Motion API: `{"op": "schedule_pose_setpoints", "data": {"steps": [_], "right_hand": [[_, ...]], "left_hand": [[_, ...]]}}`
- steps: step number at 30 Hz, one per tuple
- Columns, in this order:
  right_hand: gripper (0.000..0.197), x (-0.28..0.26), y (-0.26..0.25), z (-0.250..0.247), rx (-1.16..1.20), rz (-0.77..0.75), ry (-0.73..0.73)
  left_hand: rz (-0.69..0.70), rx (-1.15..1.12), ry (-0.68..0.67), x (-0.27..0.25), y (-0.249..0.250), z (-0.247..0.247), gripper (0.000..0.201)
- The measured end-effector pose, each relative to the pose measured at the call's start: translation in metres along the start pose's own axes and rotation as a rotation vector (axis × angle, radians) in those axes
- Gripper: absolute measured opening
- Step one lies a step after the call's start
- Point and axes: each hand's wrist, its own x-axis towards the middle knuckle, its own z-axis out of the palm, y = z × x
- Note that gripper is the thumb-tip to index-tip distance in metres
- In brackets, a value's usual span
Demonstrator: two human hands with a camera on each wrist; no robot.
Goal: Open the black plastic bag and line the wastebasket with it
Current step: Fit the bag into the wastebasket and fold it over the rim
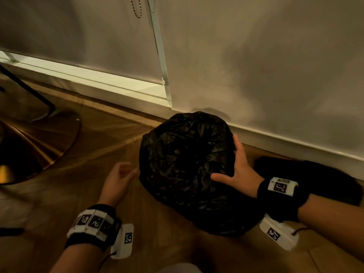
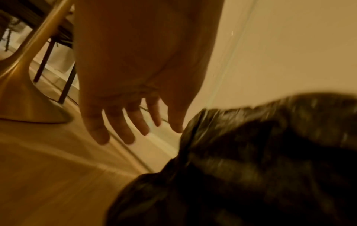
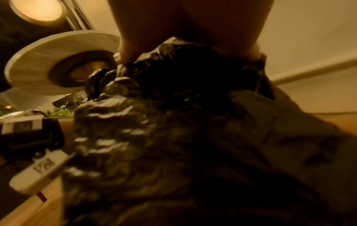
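The wastebasket stands on the wooden floor near the wall, fully covered by the crinkled black plastic bag [image 1: 187,166], which lines its inside and drapes over its rim and sides. My right hand [image 1: 236,170] rests spread on the right rim, thumb and fingers straight against the plastic [image 3: 173,85]. My left hand [image 1: 120,178] hovers just left of the basket with relaxed fingers [image 2: 119,126], holding nothing, a small gap from the bag [image 2: 260,160]. The basket's own surface is hidden under the bag.
A gold pedestal table base [image 1: 33,146] stands on the floor at the left. A white wall with skirting board [image 1: 295,142] runs behind the basket, and a glass panel [image 1: 161,56] meets it. A dark object [image 1: 315,178] lies on the floor at the right.
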Motion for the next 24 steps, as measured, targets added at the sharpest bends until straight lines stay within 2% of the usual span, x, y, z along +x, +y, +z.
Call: {"op": "schedule_pose_setpoints", "data": {"steps": [2,3,4,5,6,7,9,11,13,14,15,16,17,18,20,22,23,24], "right_hand": [[0.11,-0.011,-0.005,-0.004,-0.222,-0.213,0.102],[0.099,-0.016,-0.006,-0.006,-0.358,-0.339,0.054],[0.087,-0.02,-0.007,-0.005,-0.503,-0.43,-0.058],[0.078,-0.022,-0.007,-0.005,-0.632,-0.48,-0.199],[0.071,-0.023,-0.006,-0.005,-0.721,-0.477,-0.316],[0.066,-0.021,-0.005,-0.006,-0.748,-0.45,-0.368],[0.059,-0.016,-0.013,-0.013,-0.667,-0.414,-0.267],[0.053,-0.01,-0.027,-0.019,-0.588,-0.378,-0.152],[0.046,0.003,-0.043,-0.025,-0.572,-0.299,-0.161],[0.038,0.014,-0.057,-0.028,-0.523,-0.23,-0.192],[0.028,0.027,-0.076,-0.03,-0.352,-0.127,-0.224],[0.021,0.041,-0.092,-0.03,-0.1,-0.003,-0.246],[0.021,0.057,-0.107,-0.03,0.132,0.123,-0.262],[0.023,0.07,-0.119,-0.027,0.264,0.252,-0.302],[0.026,0.086,-0.123,-0.013,0.273,0.47,-0.442],[0.029,0.083,-0.107,0.009,0.137,0.613,-0.607],[0.032,0.079,-0.098,0.019,0.06,0.655,-0.637],[0.033,0.078,-0.089,0.024,-0.004,0.694,-0.595]], "left_hand": [[0.131,-0.085,0.139,-0.008,0.021,-0.007,0.046],[0.239,-0.126,0.124,-0.013,0.034,-0.009,0.05],[0.346,-0.126,0.026,-0.018,0.045,-0.008,0.055],[0.412,-0.042,-0.126,-0.022,0.053,-0.004,0.065],[0.432,0.109,-0.283,-0.026,0.058,0.002,0.079],[0.411,0.264,-0.414,-0.026,0.058,0.01,0.095],[0.298,0.403,-0.539,-0.025,0.054,0.016,0.115],[0.264,0.321,-0.569,-0.024,0.051,0.009,0.119],[0.197,0.048,-0.597,-0.022,0.06,-0.004,0.112],[0.127,-0.096,-0.54,-0.018,0.066,-0.007,0.102],[0.072,-0.151,-0.456,-0.011,0.072,-0.006,0.087],[0.063,-0.074,-0.373,-0.005,0.077,-0.004,0.07],[0.078,0.082,-0.341,-0.003,0.085,-0.001,0.054],[0.115,0.204,-0.353,-0.002,0.09,0.005,0.045],[0.212,0.275,-0.402,-0.01,0.102,0.017,0.04],[0.29,0.236,-0.445,-0.026,0.11,0.021,0.036],[0.315,0.209,-0.465,-0.034,0.111,0.022,0.032],[0.339,0.177,-0.5,-0.038,0.109,0.023,0.027]]}}
